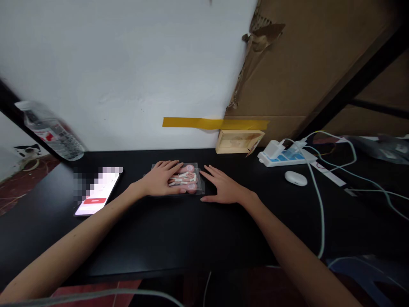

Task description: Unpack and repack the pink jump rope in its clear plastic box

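Note:
A clear plastic packet (192,179) with small pink and white stick-shaped pieces and round pink parts lies flat on the black table. My left hand (161,179) rests over the packet's left side, fingers stretched out and thumb apart, covering part of it. Just right of the packet is my right hand (223,185), its fingers spread and pointing toward the packet's right edge. Nothing is held in the right hand. What the pieces are exactly I cannot make out.
Left of my arms lies a lit phone (97,196), with a plastic bottle (56,134) behind it. A small wooden box (238,141) leans at the wall. On the right are a white power strip (284,157) with chargers, a white earbud case (295,178) and loose cables (319,213).

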Tool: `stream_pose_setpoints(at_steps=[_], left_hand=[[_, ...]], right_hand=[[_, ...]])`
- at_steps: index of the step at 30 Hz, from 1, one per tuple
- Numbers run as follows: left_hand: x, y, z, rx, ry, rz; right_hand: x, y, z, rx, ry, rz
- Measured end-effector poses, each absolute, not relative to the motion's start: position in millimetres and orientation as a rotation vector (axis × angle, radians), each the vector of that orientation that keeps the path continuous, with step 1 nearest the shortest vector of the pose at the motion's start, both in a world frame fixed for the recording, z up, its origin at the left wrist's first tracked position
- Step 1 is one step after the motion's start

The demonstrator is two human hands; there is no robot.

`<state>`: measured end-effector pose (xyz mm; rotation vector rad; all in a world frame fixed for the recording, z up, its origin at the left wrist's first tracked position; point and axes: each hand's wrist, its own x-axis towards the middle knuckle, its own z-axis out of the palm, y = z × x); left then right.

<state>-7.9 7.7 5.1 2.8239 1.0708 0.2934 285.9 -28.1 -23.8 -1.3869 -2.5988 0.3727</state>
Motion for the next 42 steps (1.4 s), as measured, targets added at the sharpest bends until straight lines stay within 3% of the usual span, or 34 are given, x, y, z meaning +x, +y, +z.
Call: stream_pose_setpoints(at_steps=[15, 24, 42], left_hand=[[-7.0, 6.3, 6.6, 2.844, 1.055, 0.317], [-7.3, 9.3, 2.9, 2.840, 1.052, 0.304], [9.0, 13.7, 2.7, 2.836, 1.018, 0.321]], right_hand=[[302.5, -26.4, -19.9, -1.405, -2.545, 0.525], [280.2, -26.9, -33.8, -1.359, -2.526, 0.246], [274.8, -15.8, -44.2, -1.271, -2.212, 0.325]])
